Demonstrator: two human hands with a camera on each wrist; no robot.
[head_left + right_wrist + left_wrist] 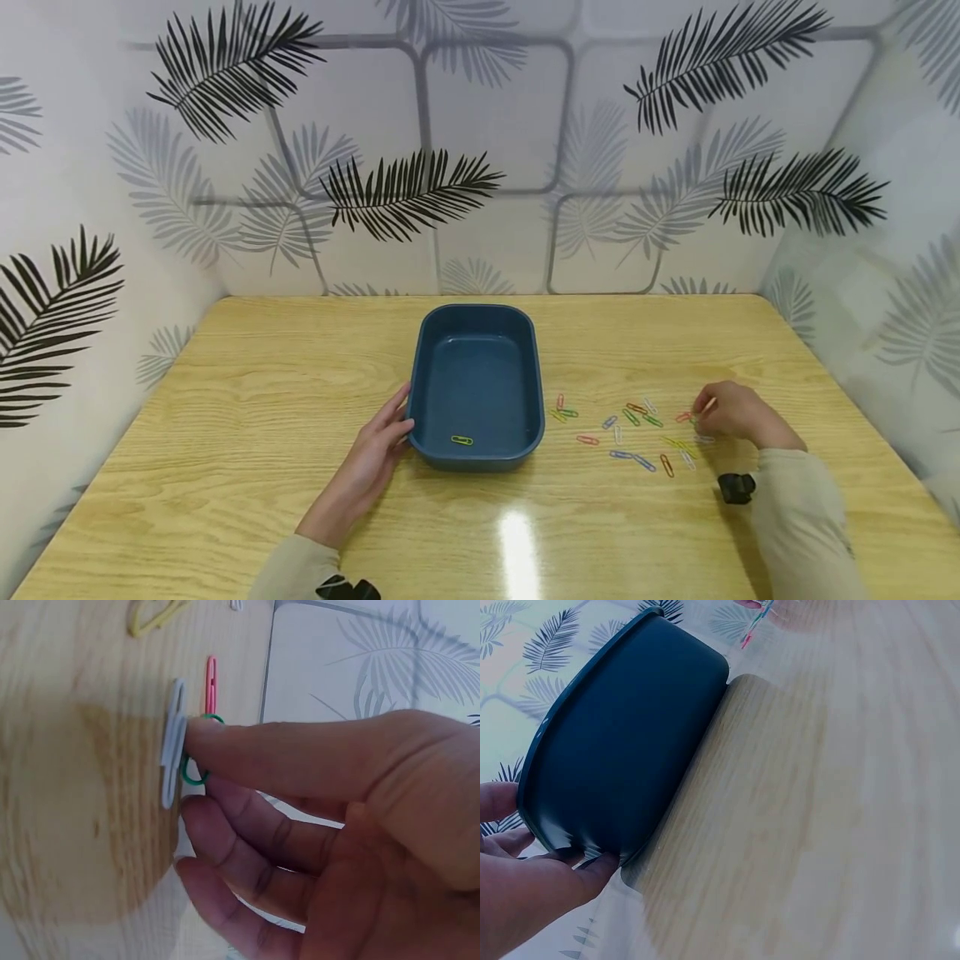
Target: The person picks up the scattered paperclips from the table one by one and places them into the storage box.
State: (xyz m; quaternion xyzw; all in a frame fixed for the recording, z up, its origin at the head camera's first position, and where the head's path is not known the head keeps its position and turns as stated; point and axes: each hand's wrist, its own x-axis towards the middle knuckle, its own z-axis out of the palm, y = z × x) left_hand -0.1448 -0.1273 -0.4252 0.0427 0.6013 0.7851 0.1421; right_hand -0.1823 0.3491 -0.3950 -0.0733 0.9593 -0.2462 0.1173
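My left hand (378,437) rests against the left outer wall of a dark blue plastic tray (480,460), thumb near the rim. In the left wrist view its fingertips touch the wall of the tray (630,735). One yellow paper clip (462,440) lies inside, near the front. To the right, my right hand (738,412) is low over scattered paper clips. Between its thumb and fingers it pinches a green paper clip (195,778), partly hidden by the thumb. A white paper clip (173,746) lies right beside the fingertips, and a pink paper clip (211,682) just beyond.
Several coloured paper clips lie between tray and right hand, among them a red one (667,465), a blue one (644,462) and a pink one (587,440). The wooden table (300,350) meets leaf-patterned walls (487,125) at the back and sides.
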